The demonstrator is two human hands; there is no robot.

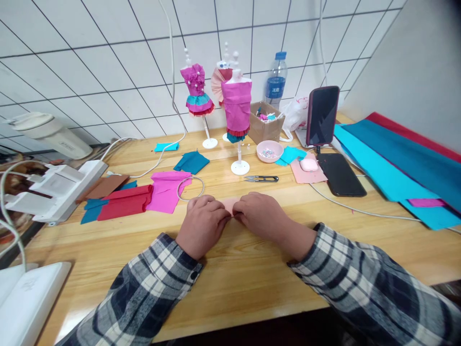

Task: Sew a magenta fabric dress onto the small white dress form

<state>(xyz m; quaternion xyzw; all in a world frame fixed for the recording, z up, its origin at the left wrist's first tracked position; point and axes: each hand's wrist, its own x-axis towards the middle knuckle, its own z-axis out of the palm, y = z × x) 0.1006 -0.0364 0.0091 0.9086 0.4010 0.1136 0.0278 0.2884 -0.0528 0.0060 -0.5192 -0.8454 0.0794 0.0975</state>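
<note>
A small piece of pale pink crepe paper (230,204) lies on the wooden table, mostly covered by my hands. At its left side my left hand (203,223) pinches the near edge with closed fingers. The fingers of my right hand (264,216) are closed on the right end of the same piece. Just beyond my left hand lies a thin ring (190,178). Thread snips (261,179) rest on the table past my right hand. Behind them stands a small dress form (236,105) wrapped in magenta paper with red and teal ruffles.
Two more dressed forms, including a magenta one (196,89), stand by the tiled wall. A pink bowl of beads (270,151), a cardboard box (266,126) and a water bottle (276,81) are near. Phones (342,175) and coloured sheets (403,163) lie right; a power strip (59,197) sits left.
</note>
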